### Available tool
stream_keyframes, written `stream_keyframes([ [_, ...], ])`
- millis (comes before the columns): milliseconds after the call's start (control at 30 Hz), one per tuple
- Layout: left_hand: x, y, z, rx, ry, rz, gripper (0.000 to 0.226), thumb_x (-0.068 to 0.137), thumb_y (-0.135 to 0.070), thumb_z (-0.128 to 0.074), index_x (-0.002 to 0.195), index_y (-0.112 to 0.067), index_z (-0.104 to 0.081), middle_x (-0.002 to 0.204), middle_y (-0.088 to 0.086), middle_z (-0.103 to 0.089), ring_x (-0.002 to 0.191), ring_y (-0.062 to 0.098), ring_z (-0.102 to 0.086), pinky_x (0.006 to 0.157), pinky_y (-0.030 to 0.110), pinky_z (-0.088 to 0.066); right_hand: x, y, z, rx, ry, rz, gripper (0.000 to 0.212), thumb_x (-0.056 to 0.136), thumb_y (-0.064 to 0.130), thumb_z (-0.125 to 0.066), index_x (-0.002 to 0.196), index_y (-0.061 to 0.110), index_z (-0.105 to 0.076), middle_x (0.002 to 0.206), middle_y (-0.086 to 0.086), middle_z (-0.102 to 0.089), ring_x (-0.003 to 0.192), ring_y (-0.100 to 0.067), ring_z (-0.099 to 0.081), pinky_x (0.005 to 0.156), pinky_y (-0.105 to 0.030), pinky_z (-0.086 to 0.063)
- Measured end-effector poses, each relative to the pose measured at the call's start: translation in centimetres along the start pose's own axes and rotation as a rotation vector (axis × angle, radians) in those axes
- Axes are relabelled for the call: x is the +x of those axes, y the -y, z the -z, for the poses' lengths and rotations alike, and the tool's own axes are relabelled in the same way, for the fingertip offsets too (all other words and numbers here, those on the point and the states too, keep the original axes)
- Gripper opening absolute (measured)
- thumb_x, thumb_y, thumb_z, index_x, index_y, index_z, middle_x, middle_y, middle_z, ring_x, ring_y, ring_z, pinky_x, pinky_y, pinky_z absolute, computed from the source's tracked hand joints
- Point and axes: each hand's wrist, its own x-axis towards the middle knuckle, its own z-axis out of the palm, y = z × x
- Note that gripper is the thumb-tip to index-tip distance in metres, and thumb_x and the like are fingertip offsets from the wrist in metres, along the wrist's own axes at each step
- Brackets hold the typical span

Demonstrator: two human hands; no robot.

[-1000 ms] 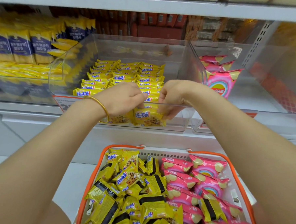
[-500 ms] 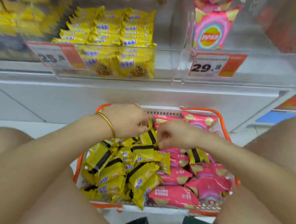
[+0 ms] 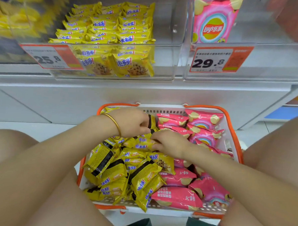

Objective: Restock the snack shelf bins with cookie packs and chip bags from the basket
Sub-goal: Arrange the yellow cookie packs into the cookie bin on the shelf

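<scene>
Cookie packs [image 3: 141, 179] fill the left side of the basket [image 3: 164, 108]; my left hand [image 3: 132, 122] and right hand [image 3: 170, 143] each clutch one.

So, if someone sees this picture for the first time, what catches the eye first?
The orange-rimmed basket between the knees, yellow cookie packs left, pink chip bags right. The left hand and right hand dig into the yellow side. Above, a clear bin holds more packs.
</scene>
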Motion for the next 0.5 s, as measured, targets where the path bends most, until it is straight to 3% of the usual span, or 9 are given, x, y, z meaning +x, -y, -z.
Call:
stream_keyframes([
  [133,-0.4,0.3,0.6,-0.196,0.014,0.010,0.038,0.090,-0.042,-0.055,0.121,-0.019,-0.056,0.114,-0.001,-0.060,0.102,0.017,-0.057,0.090,0.033,-0.045,-1.0,-1.3,3.6,0.335,0.045,-0.035,0.026,0.097,0.021,-0.049,0.115,0.004,-0.058,0.090,0.003,-0.052,0.083,-0.013,-0.047,0.065,-0.024,-0.034],
  [267,-0.6,0.1,1.6,-0.400,-0.156,0.031,0.025,0.088,-0.026,-0.064,0.111,-0.016,-0.063,0.097,0.000,-0.063,0.094,0.018,-0.060,0.084,0.032,-0.048,-2.4,-1.3,5.5,0.723,0.090,-0.096,0.017,0.098,0.015,-0.047,0.111,0.013,-0.057,0.087,0.009,-0.057,0.069,0.004,-0.056,0.063,-0.012,-0.046],
  [333,-0.7,0.0,2.1,-0.478,-0.243,0.050,0.017,0.087,-0.022,-0.065,0.102,-0.014,-0.066,0.082,-0.004,-0.060,0.086,0.017,-0.061,0.078,0.028,-0.049,-2.8,-1.0,6.1,0.862,0.096,-0.094,0.015,0.098,0.011,-0.045,0.105,0.015,-0.058,0.093,0.005,-0.060,0.075,0.005,-0.060,0.073,-0.020,-0.055],
  [400,-0.8,-0.1,2.5,-0.534,-0.317,0.050,0.012,0.087,-0.020,-0.066,0.095,-0.011,-0.067,0.076,-0.005,-0.058,0.077,0.014,-0.059,0.072,0.025,-0.047,-3.1,-0.8,6.6,0.974,0.080,-0.062,0.013,0.096,0.015,-0.050,0.105,0.019,-0.058,0.100,0.002,-0.063,0.087,-0.003,-0.063,0.086,-0.033,-0.054],
  [500,-1.1,-0.3,3.2,-0.614,-0.417,0.026,0.008,0.085,-0.018,-0.067,0.087,-0.010,-0.067,0.072,-0.005,-0.059,0.066,0.007,-0.054,0.066,0.025,-0.046,-3.6,-0.3,7.6,0.912,-0.016,-0.025,0.040,0.079,0.036,-0.064,0.114,0.020,-0.057,0.110,-0.001,-0.066,0.095,-0.010,-0.064,0.088,-0.036,-0.052],
])
